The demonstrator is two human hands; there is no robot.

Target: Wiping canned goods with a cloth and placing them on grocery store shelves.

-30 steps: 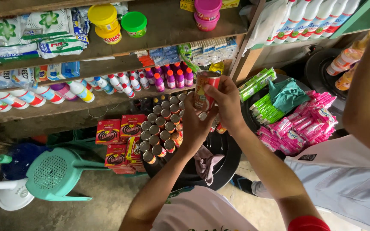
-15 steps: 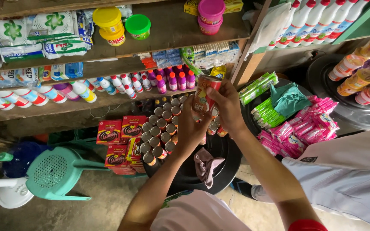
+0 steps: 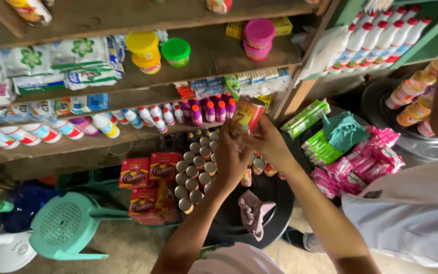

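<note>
Both hands — left hand, right hand — closed around one red-and-orange printed metal can, raised above rows of silver-topped cans.

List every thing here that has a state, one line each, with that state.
can: lifted, tilted, held in both hands
left hand: closed on the can's lower end
right hand: grip on the can's side
stacked cans: lying on their sides, ends outward
red boxes: stacked, closed
pink cloth: crumpled on the black drum
green stool: tipped on its side
</note>
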